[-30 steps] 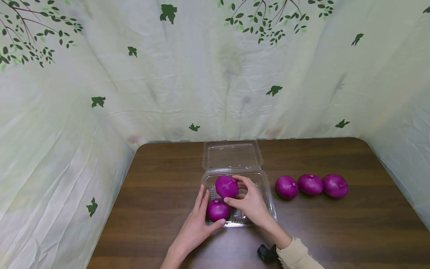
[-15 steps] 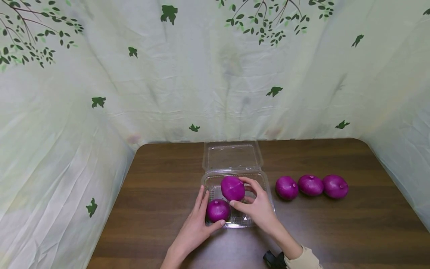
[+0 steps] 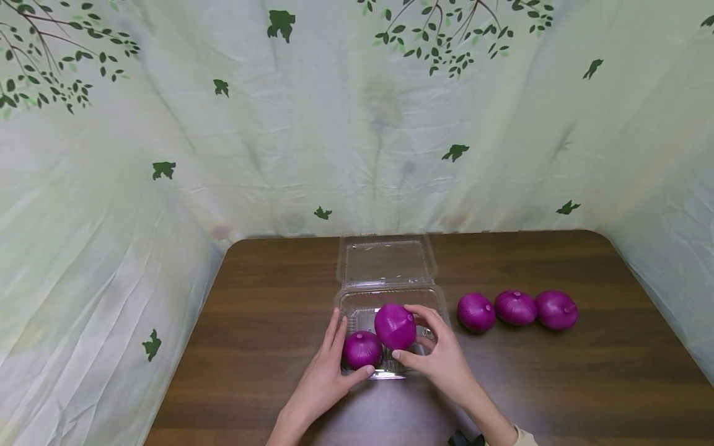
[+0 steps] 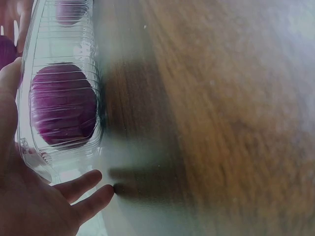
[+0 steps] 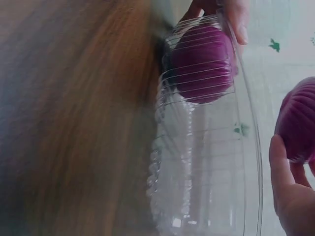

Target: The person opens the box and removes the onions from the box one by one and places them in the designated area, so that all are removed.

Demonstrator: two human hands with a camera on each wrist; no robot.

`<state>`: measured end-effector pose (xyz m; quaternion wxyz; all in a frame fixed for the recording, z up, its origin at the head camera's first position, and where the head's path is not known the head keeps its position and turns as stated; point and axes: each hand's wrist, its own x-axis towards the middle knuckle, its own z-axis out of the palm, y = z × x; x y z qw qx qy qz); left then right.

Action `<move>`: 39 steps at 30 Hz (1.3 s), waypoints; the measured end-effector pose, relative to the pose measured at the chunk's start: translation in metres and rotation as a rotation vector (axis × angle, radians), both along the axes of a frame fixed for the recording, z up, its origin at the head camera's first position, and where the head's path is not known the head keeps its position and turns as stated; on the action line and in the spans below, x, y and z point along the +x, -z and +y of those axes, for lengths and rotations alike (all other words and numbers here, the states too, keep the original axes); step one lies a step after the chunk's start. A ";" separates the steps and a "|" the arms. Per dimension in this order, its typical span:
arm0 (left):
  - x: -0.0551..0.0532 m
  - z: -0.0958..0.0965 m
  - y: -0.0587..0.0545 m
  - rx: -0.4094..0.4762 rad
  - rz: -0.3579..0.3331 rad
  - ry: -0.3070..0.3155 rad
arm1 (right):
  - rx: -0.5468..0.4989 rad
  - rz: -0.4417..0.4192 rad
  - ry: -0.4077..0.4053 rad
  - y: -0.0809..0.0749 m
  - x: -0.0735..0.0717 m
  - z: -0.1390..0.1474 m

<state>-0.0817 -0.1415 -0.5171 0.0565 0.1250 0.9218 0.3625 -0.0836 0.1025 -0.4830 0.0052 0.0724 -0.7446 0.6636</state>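
In the head view, my right hand (image 3: 446,362) pinches a purple onion (image 3: 395,326) between thumb and fingers, above the clear plastic clamshell container (image 3: 362,317). The right wrist view shows that onion (image 5: 299,120) raised beyond the container's rim. Another onion (image 3: 362,350) sits in the front left corner of the container, stem up. My left hand (image 3: 326,378) spreads round that corner, thumb along the front edge, fingers fairly straight on the left side. Through the plastic wall, the left wrist view shows the seated onion (image 4: 64,104).
The container's hinged lid (image 3: 385,260) lies folded back toward the table's far edge. To the right, three onions stand in a row: a near one (image 3: 476,312), a middle one (image 3: 516,308) and an outer one (image 3: 557,310). A leaf-printed curtain (image 3: 357,124) surrounds the wooden table (image 3: 268,322).
My right hand has moved right and toward me with the onion, from behind the seated onion to its right. My left hand and the seated onion have stayed put.
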 end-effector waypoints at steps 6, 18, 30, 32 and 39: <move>0.000 0.000 0.000 0.000 0.001 -0.001 | 0.005 0.000 0.012 0.003 0.008 0.007; 0.000 0.000 0.001 0.001 0.030 0.010 | 0.023 0.044 0.070 0.010 0.023 0.027; -0.001 0.001 0.000 0.000 0.020 0.011 | 0.037 0.090 0.140 0.013 0.032 0.040; -0.001 0.001 0.000 0.000 0.015 0.012 | 0.041 0.095 0.143 0.014 0.034 0.043; 0.000 0.000 0.001 -0.004 0.012 0.007 | 0.092 0.070 0.152 0.018 0.040 0.056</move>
